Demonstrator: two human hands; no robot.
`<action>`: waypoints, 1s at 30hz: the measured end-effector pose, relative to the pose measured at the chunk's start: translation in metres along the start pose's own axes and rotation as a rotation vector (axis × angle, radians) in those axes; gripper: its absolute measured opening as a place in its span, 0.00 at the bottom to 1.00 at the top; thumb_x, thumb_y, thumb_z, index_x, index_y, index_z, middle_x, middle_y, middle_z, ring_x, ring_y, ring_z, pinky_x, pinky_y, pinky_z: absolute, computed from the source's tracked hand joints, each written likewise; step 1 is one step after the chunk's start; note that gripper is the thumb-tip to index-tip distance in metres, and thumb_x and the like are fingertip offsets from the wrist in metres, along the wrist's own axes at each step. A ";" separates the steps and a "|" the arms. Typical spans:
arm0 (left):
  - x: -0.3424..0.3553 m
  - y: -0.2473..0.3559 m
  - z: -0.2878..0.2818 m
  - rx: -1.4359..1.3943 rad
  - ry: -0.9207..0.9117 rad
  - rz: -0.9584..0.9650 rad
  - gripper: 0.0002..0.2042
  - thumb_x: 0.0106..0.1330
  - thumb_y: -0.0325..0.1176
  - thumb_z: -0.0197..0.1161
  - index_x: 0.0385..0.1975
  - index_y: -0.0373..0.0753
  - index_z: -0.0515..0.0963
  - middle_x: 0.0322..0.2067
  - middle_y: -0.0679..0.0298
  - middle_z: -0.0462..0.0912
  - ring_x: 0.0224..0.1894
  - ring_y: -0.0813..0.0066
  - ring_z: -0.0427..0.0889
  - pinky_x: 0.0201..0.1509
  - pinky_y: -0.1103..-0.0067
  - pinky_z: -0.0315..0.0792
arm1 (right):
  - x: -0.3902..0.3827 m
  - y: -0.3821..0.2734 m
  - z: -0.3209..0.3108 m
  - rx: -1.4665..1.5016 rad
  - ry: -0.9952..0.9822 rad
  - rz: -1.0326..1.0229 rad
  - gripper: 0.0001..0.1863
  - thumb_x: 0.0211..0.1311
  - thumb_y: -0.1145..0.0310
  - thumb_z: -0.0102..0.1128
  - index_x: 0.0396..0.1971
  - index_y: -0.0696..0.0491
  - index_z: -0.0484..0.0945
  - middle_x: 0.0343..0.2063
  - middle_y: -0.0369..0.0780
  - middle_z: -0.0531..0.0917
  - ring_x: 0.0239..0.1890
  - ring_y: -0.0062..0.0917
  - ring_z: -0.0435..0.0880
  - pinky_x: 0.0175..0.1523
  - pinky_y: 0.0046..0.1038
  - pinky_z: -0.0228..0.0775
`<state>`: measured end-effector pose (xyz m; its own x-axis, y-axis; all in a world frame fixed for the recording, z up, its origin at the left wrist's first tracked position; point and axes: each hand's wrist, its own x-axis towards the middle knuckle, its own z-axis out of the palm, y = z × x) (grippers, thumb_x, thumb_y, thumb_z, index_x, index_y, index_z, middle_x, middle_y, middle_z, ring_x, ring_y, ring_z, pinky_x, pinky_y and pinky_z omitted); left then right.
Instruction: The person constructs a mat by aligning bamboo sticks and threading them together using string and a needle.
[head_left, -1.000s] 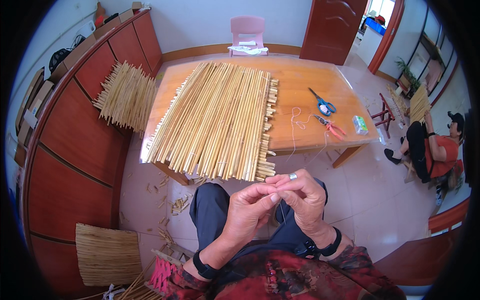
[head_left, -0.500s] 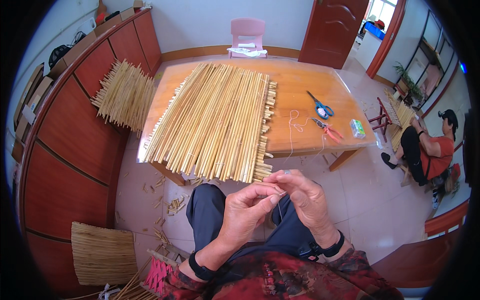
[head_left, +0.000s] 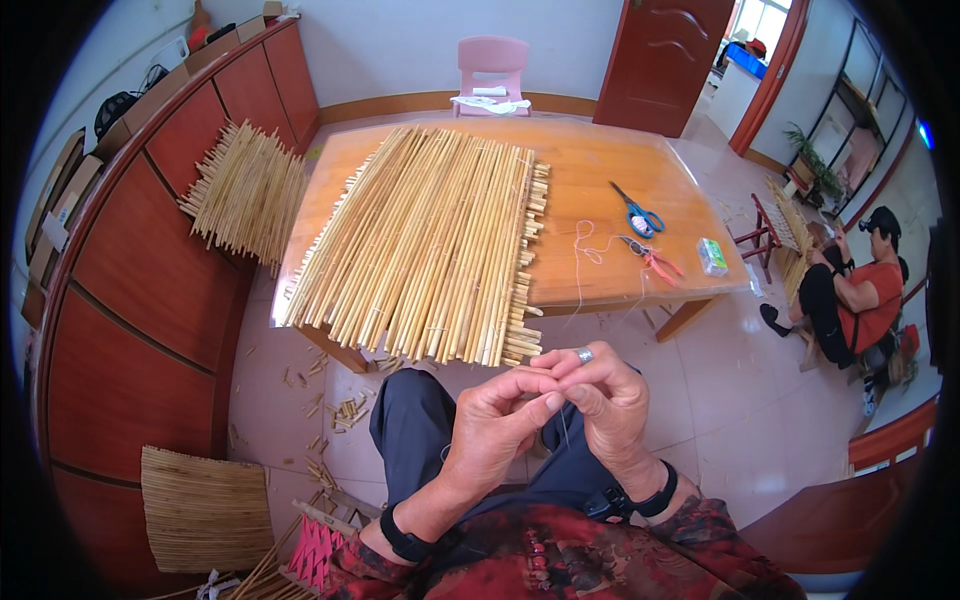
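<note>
Over my lap, my left hand [head_left: 497, 415] and my right hand [head_left: 610, 400] meet fingertip to fingertip, thumbs and forefingers pinched together. A thin thread [head_left: 565, 428] hangs below the pinch; whether a needle is there too is hidden by the fingers. Just beyond my hands, a mat of thin straw-coloured stalks [head_left: 430, 250] tied side by side lies on the wooden table [head_left: 590, 160]. Its right edge shows uneven, shorter ends. To the right on the tabletop are blue-handled scissors [head_left: 642, 217], red-handled pliers [head_left: 660, 262], loose pink thread [head_left: 588, 240] and a small green-and-white box [head_left: 712, 257].
A stalk bundle [head_left: 245, 195] leans against the red cabinets [head_left: 140, 260] at left, another mat [head_left: 207, 505] below. Cut stalk pieces [head_left: 350, 410] litter the floor. A pink chair [head_left: 492, 65] stands behind the table. At far right, a seated person [head_left: 868, 290] works beside a stalk mat.
My right hand's fingers have closed in to meet my left fingertips. The person at far right has lifted their head and shifted their arms.
</note>
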<state>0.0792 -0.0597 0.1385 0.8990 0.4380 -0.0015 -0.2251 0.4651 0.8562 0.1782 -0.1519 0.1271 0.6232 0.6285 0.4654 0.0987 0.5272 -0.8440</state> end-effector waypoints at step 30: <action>-0.021 0.065 0.058 -0.303 -0.813 1.019 0.05 0.50 0.19 0.55 0.24 0.27 0.77 0.31 0.44 0.77 0.10 0.79 0.64 0.11 0.84 0.54 | 0.007 -0.074 0.014 0.290 -0.741 -0.088 0.06 0.49 0.72 0.60 0.26 0.59 0.76 0.18 0.41 0.70 0.16 0.26 0.67 0.18 0.24 0.53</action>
<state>0.0677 -0.0830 0.2241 0.2245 0.1591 0.9614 -0.9032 0.4044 0.1440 0.1646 -0.1783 0.1967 -0.0654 0.7401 0.6693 -0.1454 0.6565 -0.7402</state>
